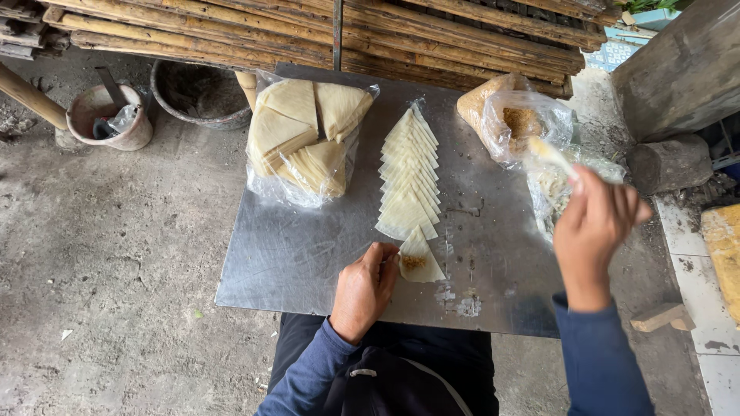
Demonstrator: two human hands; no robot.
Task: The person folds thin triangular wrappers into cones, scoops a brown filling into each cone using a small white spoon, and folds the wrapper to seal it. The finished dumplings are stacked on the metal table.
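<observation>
At the far left, on the concrete floor (116, 254), a small bucket (108, 115) and a larger dark tub (199, 91) are set beside a stack of bamboo poles (308, 31); both are well apart from the work surface and obstruct nothing.

A metal sheet (285, 254) is laid across the lap as a work surface. On its far left part, a clear plastic bag of triangular wrappers (304, 139) is kept as stock. Just to its right, a fanned row of single wrappers (408, 173) is laid out, overlapping, apparently so that one sheet at a time can be drawn off the near end.

The left hand (364, 289) is rested on the sheet at its near edge. Its fingertips are pressed on the left corner of a single wrapper (420, 258) bearing a small brown mound of filling (414, 262); the wrapper is judged to be pinned flat in this way. The hand is loosely curled and grasps nothing.

Farther right, an open plastic bag of brown filling (520, 123) is placed at the far right corner of the sheet, with a second clear bag (551, 189) just nearer. The right hand (597, 223) is raised above these bags and is closed on a pale spoon-like utensil (549, 152), blurred in this view, whose tip is at the mouth of the filling bag. A grey block (669, 162) lies to the right, clear of the hand.
</observation>
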